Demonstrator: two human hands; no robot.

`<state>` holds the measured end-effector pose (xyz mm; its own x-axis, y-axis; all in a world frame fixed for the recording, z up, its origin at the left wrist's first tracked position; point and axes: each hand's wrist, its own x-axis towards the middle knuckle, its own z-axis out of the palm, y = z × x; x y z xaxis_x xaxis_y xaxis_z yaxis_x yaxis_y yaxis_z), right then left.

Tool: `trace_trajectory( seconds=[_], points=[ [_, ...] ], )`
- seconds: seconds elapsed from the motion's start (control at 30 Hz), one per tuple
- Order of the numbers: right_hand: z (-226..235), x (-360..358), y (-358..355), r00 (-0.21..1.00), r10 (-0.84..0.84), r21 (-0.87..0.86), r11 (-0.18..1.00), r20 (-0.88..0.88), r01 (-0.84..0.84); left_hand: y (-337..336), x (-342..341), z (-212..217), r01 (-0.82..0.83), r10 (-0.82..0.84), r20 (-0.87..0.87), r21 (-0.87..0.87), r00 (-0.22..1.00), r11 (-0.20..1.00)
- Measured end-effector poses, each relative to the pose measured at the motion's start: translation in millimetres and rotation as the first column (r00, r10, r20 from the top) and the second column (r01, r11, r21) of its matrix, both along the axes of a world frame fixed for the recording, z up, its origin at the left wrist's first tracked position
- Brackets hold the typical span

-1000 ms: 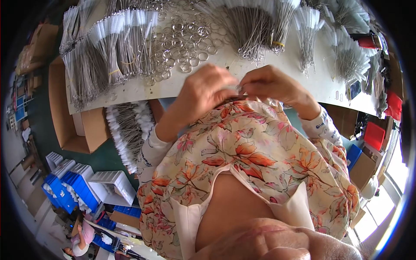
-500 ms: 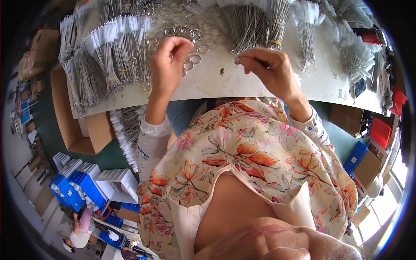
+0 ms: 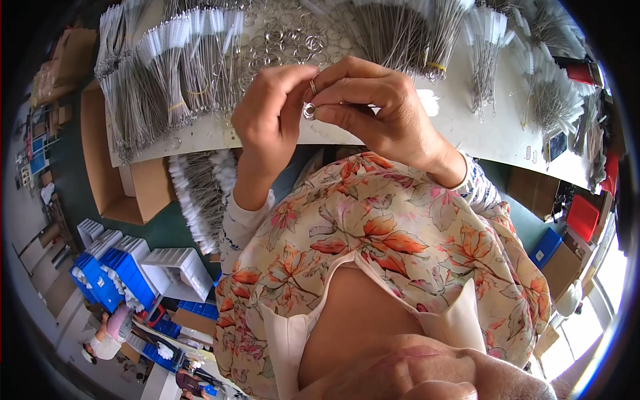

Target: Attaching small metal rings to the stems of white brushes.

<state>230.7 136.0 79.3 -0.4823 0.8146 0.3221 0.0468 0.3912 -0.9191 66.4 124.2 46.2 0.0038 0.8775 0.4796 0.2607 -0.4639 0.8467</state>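
Observation:
My left hand point(image 3: 267, 110) and my right hand point(image 3: 383, 100) meet above the near edge of the table, fingers closed and fingertips almost touching. A thin metal ring point(image 3: 312, 87) shows between the fingertips, with my left fingers pinched at it. At my right thumb tip is a small shiny metal loop point(image 3: 309, 111). White bristles point(image 3: 428, 103) stick out beyond my right hand, apparently from a wire brush held in it; its stem is hidden by the hand. Loose metal rings point(image 3: 287, 41) lie in a pile just behind my hands.
Bundles of wire brushes point(image 3: 177, 67) lie at the left of the white table point(image 3: 460, 133), and more brush bundles point(image 3: 400, 30) at the back and right. An open cardboard box point(image 3: 133, 207) and blue bins point(image 3: 130, 277) stand at left. Another person point(image 3: 107, 340) is far off at lower left.
My hands have come together from apart, the right one moving left and the left one slightly right. The bristles beyond my right hand have shifted left with it.

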Motion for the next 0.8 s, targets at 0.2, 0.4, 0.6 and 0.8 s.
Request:
trace_trajectory(
  seconds=[0.2,0.4,0.6,0.8],
  points=[
    [4.5,3.5,0.7,0.996,0.076,0.060,0.995,0.038,-0.078,-9.1,-10.0,8.2,0.278,-0.131,0.442,-0.285,0.887,0.917],
    [1.5,-1.4,0.1,0.998,0.052,0.075,0.996,0.020,-0.053,-10.4,-14.1,11.1,0.253,-0.173,0.421,-0.142,0.890,0.957],
    [2.6,-3.9,4.8,0.995,0.094,0.084,0.992,0.038,-0.097,-9.0,-24.5,19.4,0.233,-0.187,0.256,-0.165,0.948,0.958],
    [3.3,-8.3,3.5,0.993,0.119,0.022,0.993,-0.002,-0.119,-10.7,-31.1,21.3,0.226,-0.179,0.211,-0.227,0.961,0.947]
  ],
)
